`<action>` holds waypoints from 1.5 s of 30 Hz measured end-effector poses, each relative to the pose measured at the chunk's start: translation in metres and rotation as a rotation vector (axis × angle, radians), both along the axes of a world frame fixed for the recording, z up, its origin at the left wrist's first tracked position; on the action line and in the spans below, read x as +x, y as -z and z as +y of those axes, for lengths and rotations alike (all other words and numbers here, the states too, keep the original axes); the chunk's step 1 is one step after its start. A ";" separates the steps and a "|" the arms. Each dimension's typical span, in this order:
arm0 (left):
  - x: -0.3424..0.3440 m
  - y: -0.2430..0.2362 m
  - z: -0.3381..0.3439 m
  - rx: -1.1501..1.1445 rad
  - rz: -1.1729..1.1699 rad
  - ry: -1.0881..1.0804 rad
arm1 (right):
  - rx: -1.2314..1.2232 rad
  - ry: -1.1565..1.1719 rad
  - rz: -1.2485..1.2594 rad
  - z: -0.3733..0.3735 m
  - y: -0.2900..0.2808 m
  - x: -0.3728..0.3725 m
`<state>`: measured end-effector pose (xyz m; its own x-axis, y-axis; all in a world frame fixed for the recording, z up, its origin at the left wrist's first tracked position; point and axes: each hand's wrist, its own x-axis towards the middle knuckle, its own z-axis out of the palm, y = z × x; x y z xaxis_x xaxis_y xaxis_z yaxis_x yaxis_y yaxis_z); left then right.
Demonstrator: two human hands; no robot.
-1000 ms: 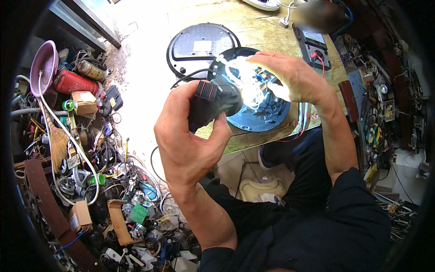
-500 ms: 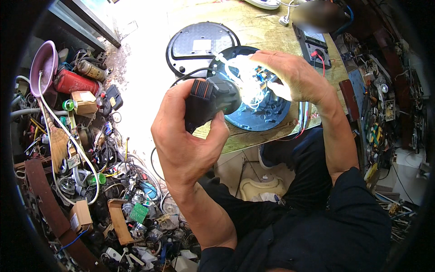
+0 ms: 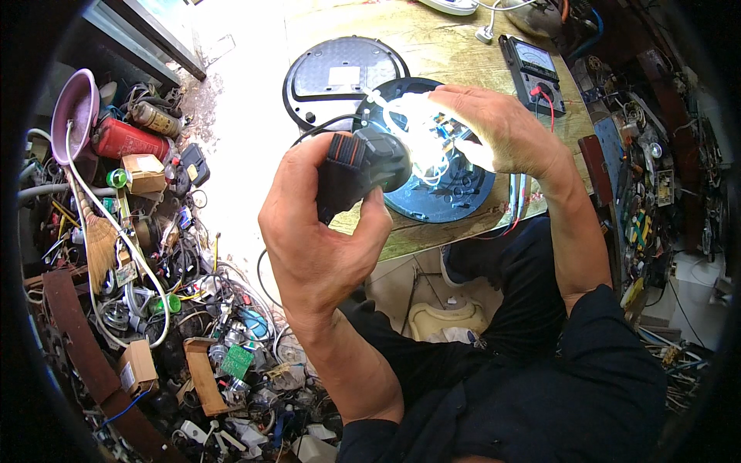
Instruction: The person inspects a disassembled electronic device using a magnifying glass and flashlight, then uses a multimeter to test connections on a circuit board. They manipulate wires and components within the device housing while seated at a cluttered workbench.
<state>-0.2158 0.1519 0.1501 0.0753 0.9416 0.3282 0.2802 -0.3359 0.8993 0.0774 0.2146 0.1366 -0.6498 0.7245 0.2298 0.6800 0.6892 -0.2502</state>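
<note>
My left hand (image 3: 312,231) is closed around a black headlamp (image 3: 363,166) with an orange-striped elastic strap, its lit end facing right. The beam falls on a circuit board (image 3: 448,130) with white wires, partly washed out by glare. My right hand (image 3: 505,131) grips the board's edge with curved fingers and thumb; the exact contact is lost in the brightness. Beneath the board lies a round dark-blue plastic housing (image 3: 448,202) at the table's near edge. Behind it, partly overlapped, is a round black cover (image 3: 347,62) with a pale label.
An analog multimeter (image 3: 532,73) with a red lead stands at the right of the wooden table (image 3: 463,46). A white plug (image 3: 485,34) lies at the back. Cables, boards and boxes (image 3: 139,366) crowd the left floor; more parts (image 3: 641,208) are piled right.
A dark blurred shape at the top right has gone, uncovering the multimeter's dial and a rounded metal object. My left hand and the headlamp have shifted very slightly; my right hand has barely moved.
</note>
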 end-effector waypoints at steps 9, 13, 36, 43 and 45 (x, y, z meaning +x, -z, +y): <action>0.000 0.001 0.001 0.002 0.026 0.005 | 0.004 -0.003 0.018 0.000 0.003 0.000; 0.001 0.002 0.001 0.010 0.014 0.003 | 0.008 0.000 0.012 0.000 0.001 -0.001; 0.007 -0.001 0.001 -0.004 -0.004 0.014 | 0.108 0.039 -0.040 -0.012 -0.004 0.006; 0.006 -0.003 0.000 -0.012 0.038 0.012 | 0.214 0.164 -0.017 -0.019 0.000 0.009; 0.006 -0.004 -0.001 -0.025 0.017 0.010 | 0.230 0.183 0.004 -0.019 -0.001 0.012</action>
